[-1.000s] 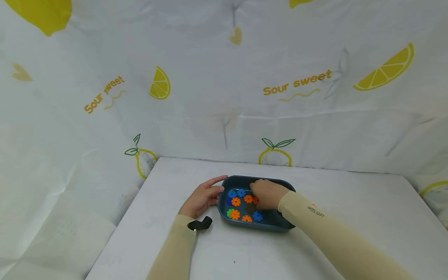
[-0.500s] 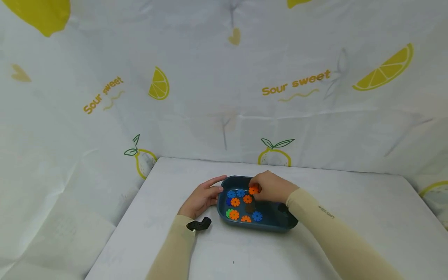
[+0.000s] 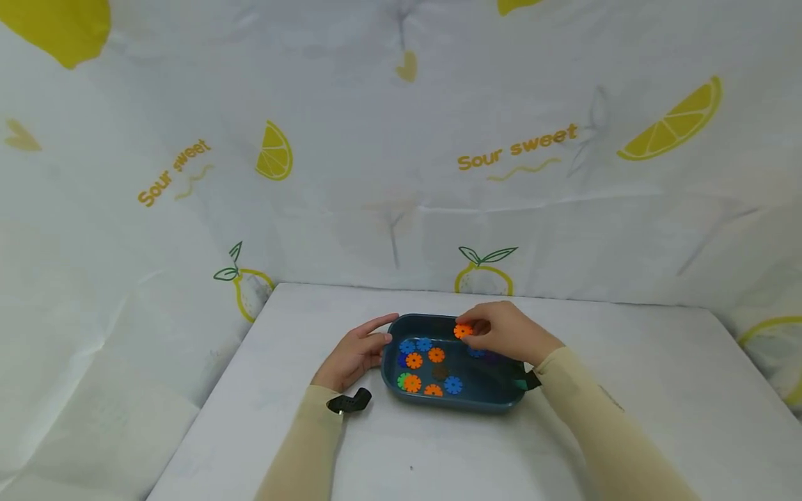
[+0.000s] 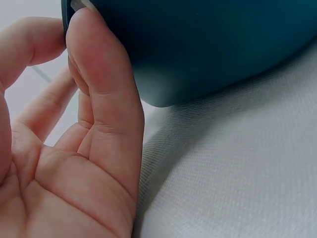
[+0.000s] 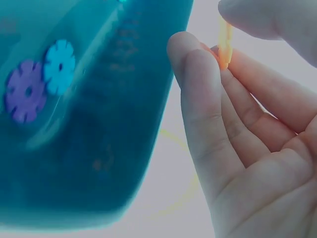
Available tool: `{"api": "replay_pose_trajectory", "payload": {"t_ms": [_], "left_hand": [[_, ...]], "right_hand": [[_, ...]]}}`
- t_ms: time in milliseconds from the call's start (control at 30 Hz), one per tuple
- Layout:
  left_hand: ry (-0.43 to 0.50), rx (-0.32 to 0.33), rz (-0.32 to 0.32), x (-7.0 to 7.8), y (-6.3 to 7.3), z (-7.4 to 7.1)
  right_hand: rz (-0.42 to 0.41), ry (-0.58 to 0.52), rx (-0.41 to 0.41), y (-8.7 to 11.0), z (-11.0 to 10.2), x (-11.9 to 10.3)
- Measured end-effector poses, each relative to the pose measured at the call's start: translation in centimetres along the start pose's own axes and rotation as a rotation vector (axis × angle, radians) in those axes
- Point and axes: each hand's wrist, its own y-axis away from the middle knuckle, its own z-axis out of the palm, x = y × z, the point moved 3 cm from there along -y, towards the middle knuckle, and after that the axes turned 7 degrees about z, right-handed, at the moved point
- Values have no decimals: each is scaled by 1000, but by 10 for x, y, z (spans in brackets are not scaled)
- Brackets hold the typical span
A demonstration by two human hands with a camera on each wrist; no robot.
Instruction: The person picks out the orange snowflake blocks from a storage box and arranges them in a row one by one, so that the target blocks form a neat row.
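A dark blue-green tray [image 3: 482,400] sits on the white table, holding several small notched discs in orange, blue, green and purple. My left hand [image 3: 352,356] is at the tray's left end, pinching its rim; the left wrist view has the tray wall [image 4: 198,49] against the digit nearest the camera. Above the far right part of the tray, my right hand [image 3: 510,334] pinches an orange notched disc [image 3: 463,330] between thumb and fingers. From the right wrist, that disc [image 5: 225,47] appears edge-on, with a purple disc [image 5: 26,91] and a blue disc [image 5: 59,67] lower in the tray.
A black strap piece [image 3: 351,401] is on the left wrist over a beige sleeve [image 3: 301,445]. Behind the table [image 3: 401,459] hangs a white cloth [image 3: 376,139] printed with lemons.
My right hand has come up out of the tray with an orange disc and shifted slightly right. Blue and purple discs beneath it now show. The left hand keeps its hold on the rim.
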Motion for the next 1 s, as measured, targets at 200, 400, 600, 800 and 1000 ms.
{"api": "replay_pose_trajectory", "payload": {"t_ms": [200,400,600,800,1000], "left_hand": [[-13,1,6,2,2,0],[-3,0,20,0,3,1],[17,-18,32,-1,0,6],[21,-11,9,-2,2,6],[31,-4,3,2,3,6]], "right_hand": [[24,-27,67,23,-17,20],[68,-21,178,52,-35,47],[145,-20,219,79,-42,76],[226,-23,191,96,-35,103],[253,19,188,107,-34,118]]}}
